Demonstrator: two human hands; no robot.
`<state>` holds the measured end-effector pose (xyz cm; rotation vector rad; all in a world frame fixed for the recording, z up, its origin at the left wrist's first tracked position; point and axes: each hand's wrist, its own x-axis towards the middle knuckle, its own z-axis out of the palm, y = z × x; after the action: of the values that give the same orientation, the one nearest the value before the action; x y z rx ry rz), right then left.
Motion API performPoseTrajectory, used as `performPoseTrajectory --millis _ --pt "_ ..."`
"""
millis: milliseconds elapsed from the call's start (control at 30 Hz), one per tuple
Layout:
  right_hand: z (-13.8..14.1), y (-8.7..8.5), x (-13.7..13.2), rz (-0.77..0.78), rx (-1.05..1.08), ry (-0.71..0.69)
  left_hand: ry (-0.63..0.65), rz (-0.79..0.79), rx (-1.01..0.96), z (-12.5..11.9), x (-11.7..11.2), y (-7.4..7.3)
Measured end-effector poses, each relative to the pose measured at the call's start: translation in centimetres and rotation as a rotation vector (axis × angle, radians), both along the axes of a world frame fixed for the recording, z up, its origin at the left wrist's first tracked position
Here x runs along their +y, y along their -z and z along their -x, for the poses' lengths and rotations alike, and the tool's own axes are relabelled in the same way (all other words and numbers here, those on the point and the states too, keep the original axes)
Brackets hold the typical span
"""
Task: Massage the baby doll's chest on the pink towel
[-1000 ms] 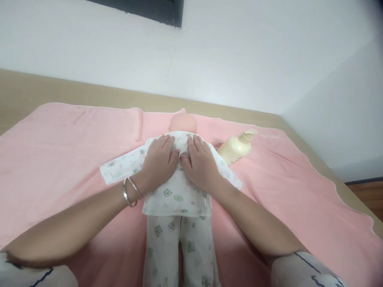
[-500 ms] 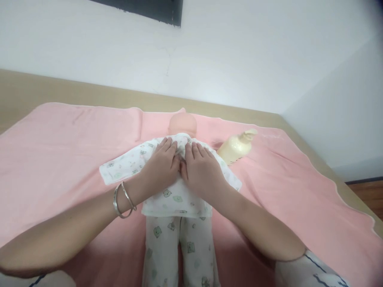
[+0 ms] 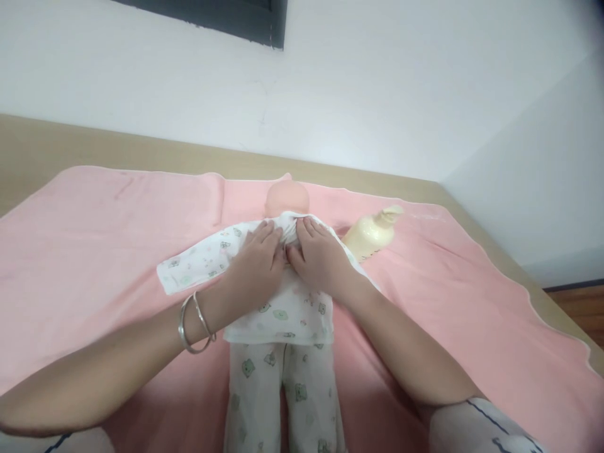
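White doll outfit (image 3: 278,311), green bear-like print; pink blanket (image 3: 94,239); cream bottle (image 3: 370,236); silver bangles (image 3: 195,318).

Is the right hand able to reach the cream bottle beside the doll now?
Probably yes. The right hand lies flat on the doll's shirt, and the bottle rests close to its right on the pink blanket, with nothing between them.

A plain white wall (image 3: 141,82) rises beyond the left hand (image 3: 257,267) and right hand (image 3: 321,261), a dark window edge (image 3: 226,16) high above them. A tan wooden surface (image 3: 70,141) under a pink blanket (image 3: 94,239) spreads around them. Far right, a side wall (image 3: 542,189) meets brown wood floor (image 3: 580,311).
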<state>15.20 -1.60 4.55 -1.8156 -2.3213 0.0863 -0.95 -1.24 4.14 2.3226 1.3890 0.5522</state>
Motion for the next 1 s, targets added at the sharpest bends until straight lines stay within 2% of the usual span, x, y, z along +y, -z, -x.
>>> performPoseTrajectory --millis 133,233,400,500,633,767,833,900,1000 --pt "-0.2 0.5 0.4 -0.026 0.007 -0.007 0.006 0.095 -0.113 -0.1 -0.8 -0.8" --pt "0.1 -0.1 -0.6 -0.082 -0.025 -0.019 -0.017 0.100 -0.142 0.2 0.2 -0.8" --pt "1.0 -1.8 -2.9 -0.105 -0.108 -0.047 -0.067 0.090 -0.092 1.1 3.4 0.5" --pt "1.2 -1.9 -3.0 -0.123 -0.095 -0.027 -0.064 0.023 -0.024 1.3 4.3 1.5" --pt "0.7 -1.0 -1.6 -0.085 -0.018 -0.002 -0.029 -0.148 0.076 1.0 2.6 1.9" --pt "-0.3 0.5 0.3 -0.078 0.043 0.002 0.057 -0.277 0.136 0.4 -0.2 1.4" --pt "-0.6 1.0 0.8 -0.080 0.054 -0.002 0.096 -0.313 0.136 0.2 -0.9 1.2" --pt "-0.7 1.1 0.8 -0.073 0.046 -0.006 0.100 -0.267 0.105 0.2 -0.7 0.9" --pt "-0.2 0.7 -0.3 -0.059 -0.015 -0.011 0.038 -0.085 0.037 0.4 0.7 0.6"
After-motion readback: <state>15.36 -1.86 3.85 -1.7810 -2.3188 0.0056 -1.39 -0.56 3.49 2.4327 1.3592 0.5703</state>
